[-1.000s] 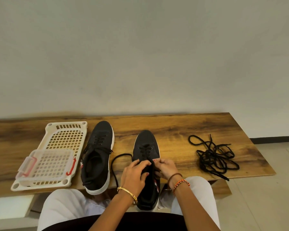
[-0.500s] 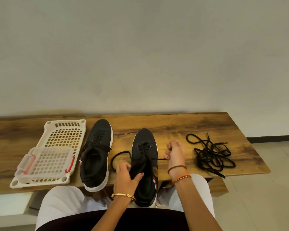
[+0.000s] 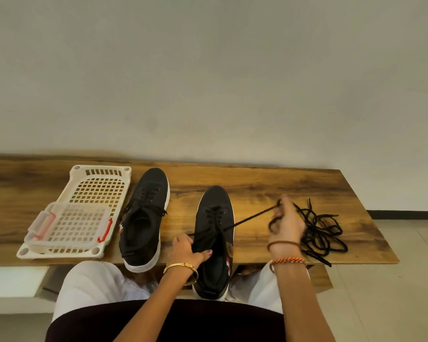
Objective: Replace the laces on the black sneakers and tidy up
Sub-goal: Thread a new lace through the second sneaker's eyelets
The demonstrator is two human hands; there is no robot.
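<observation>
Fingers [image 3: 281,211] around taut lace [image 3: 252,217]

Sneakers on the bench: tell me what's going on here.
A person is lacing the right-hand sneaker. The left hand holds it at the tongue while the right hand pulls a black lace taut to the side. The other sneaker lies beside a white basket; loose laces lie in a heap on the right.

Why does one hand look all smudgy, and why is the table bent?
Head view: the right hand is motion-blurred, pulling the lace; the left hand on the sneaker looks sharper. The wide-angle lens curves the table.
</observation>
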